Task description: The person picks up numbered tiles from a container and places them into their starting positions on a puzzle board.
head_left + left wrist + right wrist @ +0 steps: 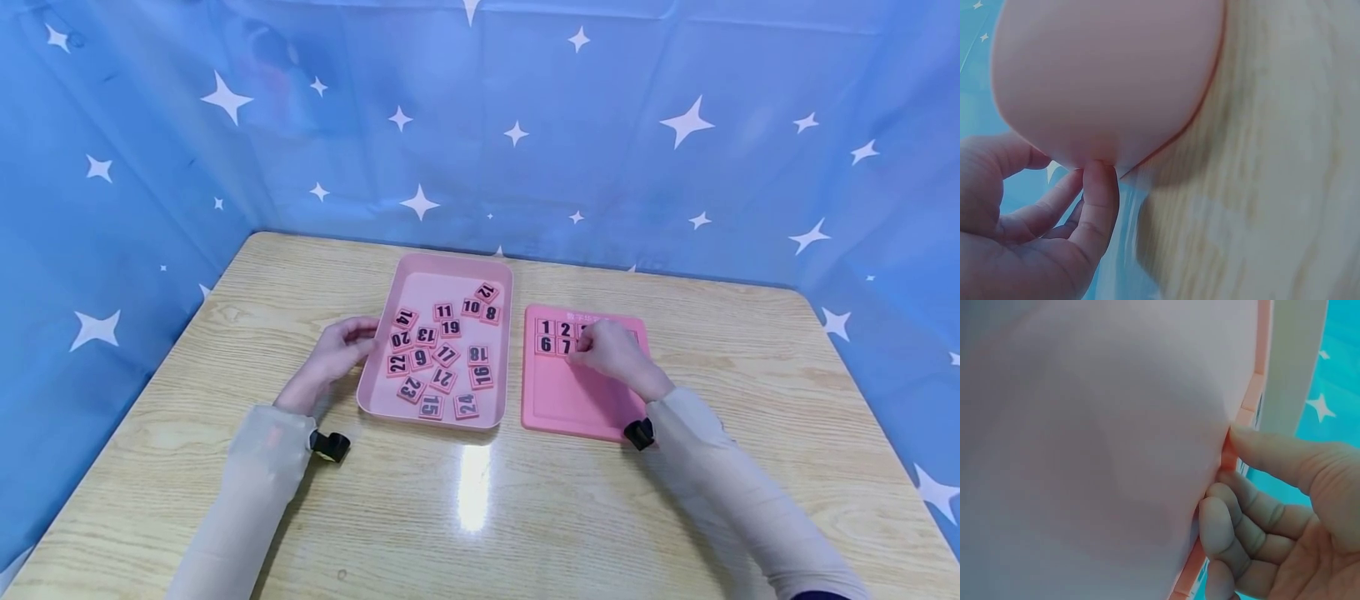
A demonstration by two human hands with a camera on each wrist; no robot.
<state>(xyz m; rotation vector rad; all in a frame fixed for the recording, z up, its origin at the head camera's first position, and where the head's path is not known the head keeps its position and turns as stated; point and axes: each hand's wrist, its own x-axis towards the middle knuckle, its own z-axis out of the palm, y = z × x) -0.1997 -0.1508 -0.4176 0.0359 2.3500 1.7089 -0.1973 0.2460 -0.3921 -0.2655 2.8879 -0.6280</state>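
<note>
number tile under right hand on puzzle board

Tiles numbered 8–24; board: 1, 2, 6, 7

Pink puzzle board flat on table, tiles 1, 2, 6, 7 seated; pink tray just left, loose numbered tiles inside

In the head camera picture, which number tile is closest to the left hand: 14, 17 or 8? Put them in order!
From the left hand:
1. Tile 14, at the tray's left edge, right beside the fingers.
2. Tile 17, mid-tray.
3. Tile 8, by the tray's right wall.
</note>
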